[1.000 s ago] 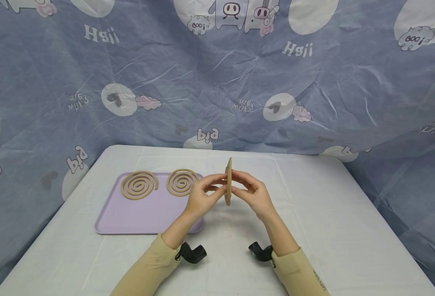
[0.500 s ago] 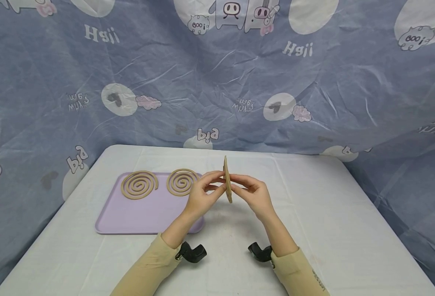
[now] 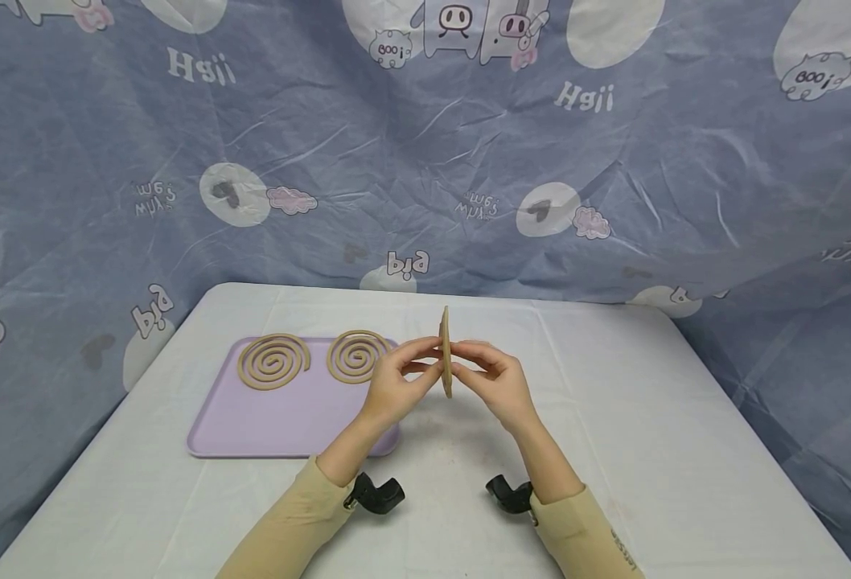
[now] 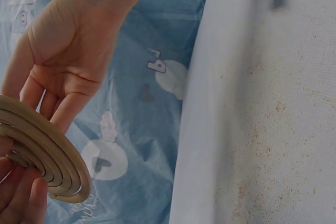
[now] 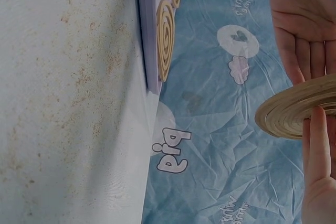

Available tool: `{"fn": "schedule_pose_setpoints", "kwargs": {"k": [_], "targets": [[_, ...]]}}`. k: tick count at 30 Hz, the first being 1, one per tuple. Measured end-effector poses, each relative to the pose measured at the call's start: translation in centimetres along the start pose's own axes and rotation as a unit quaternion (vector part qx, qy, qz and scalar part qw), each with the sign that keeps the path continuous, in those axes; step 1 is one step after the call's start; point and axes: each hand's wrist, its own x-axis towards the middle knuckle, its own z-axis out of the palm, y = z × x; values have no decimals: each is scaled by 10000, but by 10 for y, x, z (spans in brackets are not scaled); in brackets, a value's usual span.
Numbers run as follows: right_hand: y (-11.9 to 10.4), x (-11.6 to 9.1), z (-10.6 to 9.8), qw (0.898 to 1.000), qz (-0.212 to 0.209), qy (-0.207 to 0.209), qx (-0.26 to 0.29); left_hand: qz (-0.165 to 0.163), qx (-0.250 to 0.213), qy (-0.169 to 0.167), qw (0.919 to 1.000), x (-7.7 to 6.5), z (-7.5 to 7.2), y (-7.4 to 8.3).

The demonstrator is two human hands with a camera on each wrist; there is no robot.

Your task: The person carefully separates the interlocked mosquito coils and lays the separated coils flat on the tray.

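In the head view a tan mosquito coil (image 3: 446, 354) stands on edge above the white table, seen nearly side-on. My left hand (image 3: 396, 388) pinches it from the left with thumb and fingers. From the other side my right hand (image 3: 501, 384) pinches it too. The left wrist view shows the rings of the coil (image 4: 58, 156) tilted between both hands, lying close together. Whether it is one coil or two nested ones I cannot tell. Two more coils lie flat on the tray, one at its back left (image 3: 272, 362) and one at its back right (image 3: 356, 358).
A lilac tray (image 3: 273, 422) sits on the left of the white-covered table (image 3: 650, 442). Reddish-brown crumbs (image 4: 257, 140) are scattered on the cloth below the hands. A blue printed curtain (image 3: 425, 145) hangs behind. Black wrist cameras (image 3: 378, 495) jut inward from both sleeves.
The held coil has tipped slightly back and forth between the hands, its top shifting left and then a little right. Both hands keep their hold. The tray coils have not moved.
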Motion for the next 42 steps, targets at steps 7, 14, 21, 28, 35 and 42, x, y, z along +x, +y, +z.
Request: {"fn": "schedule_pose_setpoints", "kwargs": {"k": [7, 14, 21, 28, 35, 42], "targets": [[2, 0, 0, 9998, -102, 109, -133, 18, 199, 7, 9998, -1, 1, 1], [2, -1, 1, 9998, -125, 108, -131, 106, 131, -9, 9999, -1, 2, -2], [4, -2, 1, 9995, -188, -15, -252, 228, 253, 53, 9994, 0, 3, -5], [4, -1, 4, 9978, -510, 170, -386, 411, 187, 222, 9987, 0, 2, -5], [0, -1, 10, 9965, -568, 436, -437, 459, 50, 340, 9984, 0, 1, -5], [-15, -2, 13, 9965, -586, 407, -425, 242, -268, 262, 9990, 1, -1, -7]]}}
